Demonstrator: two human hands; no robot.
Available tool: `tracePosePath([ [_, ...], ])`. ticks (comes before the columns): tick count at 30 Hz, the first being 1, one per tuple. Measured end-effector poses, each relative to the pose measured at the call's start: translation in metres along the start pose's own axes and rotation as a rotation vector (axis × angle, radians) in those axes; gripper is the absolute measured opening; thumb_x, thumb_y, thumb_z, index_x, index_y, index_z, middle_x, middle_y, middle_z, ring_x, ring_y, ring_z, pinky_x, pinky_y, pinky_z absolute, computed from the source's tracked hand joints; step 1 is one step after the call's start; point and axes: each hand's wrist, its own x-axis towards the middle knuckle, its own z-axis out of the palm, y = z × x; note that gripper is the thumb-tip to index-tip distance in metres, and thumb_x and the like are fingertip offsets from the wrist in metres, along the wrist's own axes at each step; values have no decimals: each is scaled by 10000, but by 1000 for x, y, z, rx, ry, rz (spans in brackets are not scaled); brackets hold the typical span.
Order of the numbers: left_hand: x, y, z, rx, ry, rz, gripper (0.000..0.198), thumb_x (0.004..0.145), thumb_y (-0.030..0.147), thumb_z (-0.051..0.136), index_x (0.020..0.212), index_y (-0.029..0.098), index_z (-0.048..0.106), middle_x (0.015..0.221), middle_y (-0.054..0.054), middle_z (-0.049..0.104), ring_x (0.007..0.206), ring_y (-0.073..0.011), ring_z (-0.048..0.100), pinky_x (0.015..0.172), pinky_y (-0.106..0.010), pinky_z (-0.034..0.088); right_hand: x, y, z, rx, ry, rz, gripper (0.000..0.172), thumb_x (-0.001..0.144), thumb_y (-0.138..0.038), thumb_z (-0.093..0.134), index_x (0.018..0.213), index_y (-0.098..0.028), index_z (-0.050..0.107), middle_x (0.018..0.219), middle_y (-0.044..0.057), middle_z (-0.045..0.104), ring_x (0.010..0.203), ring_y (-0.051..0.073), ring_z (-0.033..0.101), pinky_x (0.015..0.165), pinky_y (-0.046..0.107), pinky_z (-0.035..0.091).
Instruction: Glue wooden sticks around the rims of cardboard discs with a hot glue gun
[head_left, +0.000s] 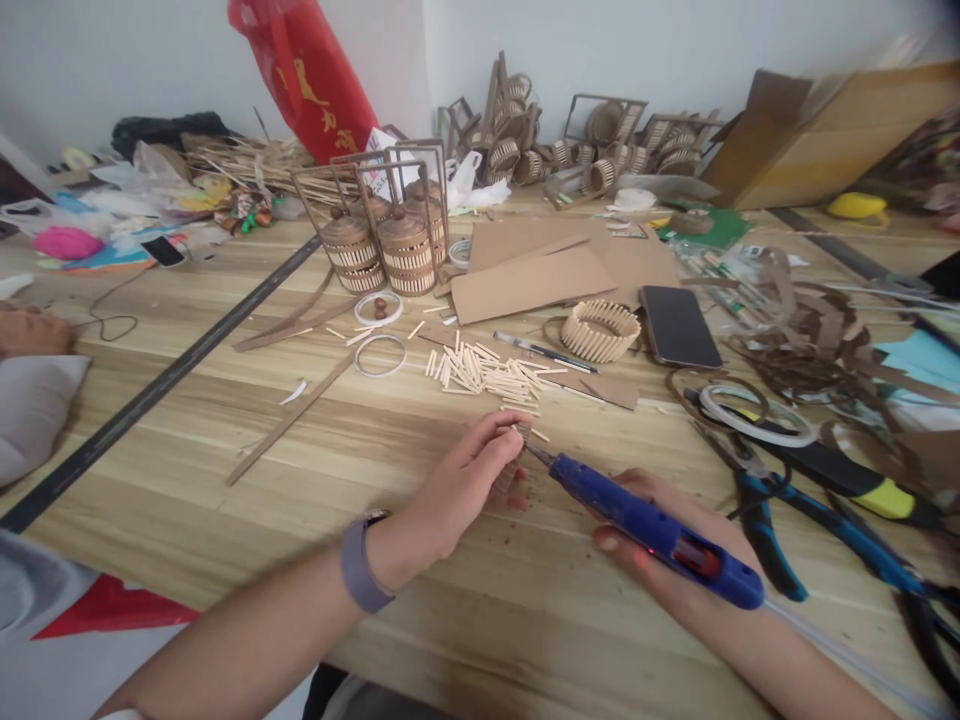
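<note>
Near the middle of the wooden table, my left hand pinches a small brown ribbed strip, partly covered by the fingers. My right hand is wrapped round a blue glue gun, with a small red light showing on its side. The gun's metal nozzle points left at the strip, by my left fingertips; whether it touches cannot be told. Just beyond my hands lies a loose pile of short pale sticks. A ring of upright sticks stands behind them to the right.
Lidded stick baskets, cardboard sheets and white tape rings lie behind my hands. To the right are a phone, blue-handled pliers and tangled brown strips. Another person's hand rests at the far left.
</note>
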Motion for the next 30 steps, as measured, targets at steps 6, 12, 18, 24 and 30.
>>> tracePosePath([
  [6,-1,3,2,8,11,-10,329,843,461,621,1122,287,614,1168,-34,539,885,-185,573,642,-267,558,0,1,1,-31,5,-19,207,838,-471,630,771,-274,627,743,10,686,648,191,660,590,284,515],
  [12,-2,2,2,20,12,1,324,852,461,610,1130,294,611,1149,-30,543,907,-190,563,660,-271,562,0,7,1,-106,5,-110,174,860,-440,613,824,-271,629,769,7,701,649,183,672,589,268,520],
  [18,-2,3,3,30,2,2,328,853,451,615,1141,294,610,1117,-27,544,932,-191,546,679,-272,563,2,6,1,-77,-5,-212,123,869,-399,632,851,-278,620,772,-7,688,669,170,666,611,255,516],
  [24,-3,4,4,34,23,0,336,841,448,627,1137,291,607,1063,-24,534,912,-188,541,669,-269,564,1,8,-1,-99,-18,-186,137,855,-400,634,824,-266,629,744,0,685,622,170,660,560,256,506],
  [30,-3,2,4,35,21,1,338,840,451,627,1136,289,606,1076,-26,538,923,-190,535,696,-281,562,0,8,-1,-129,-23,-154,148,843,-406,627,792,-266,630,723,5,680,615,179,654,555,273,502],
])
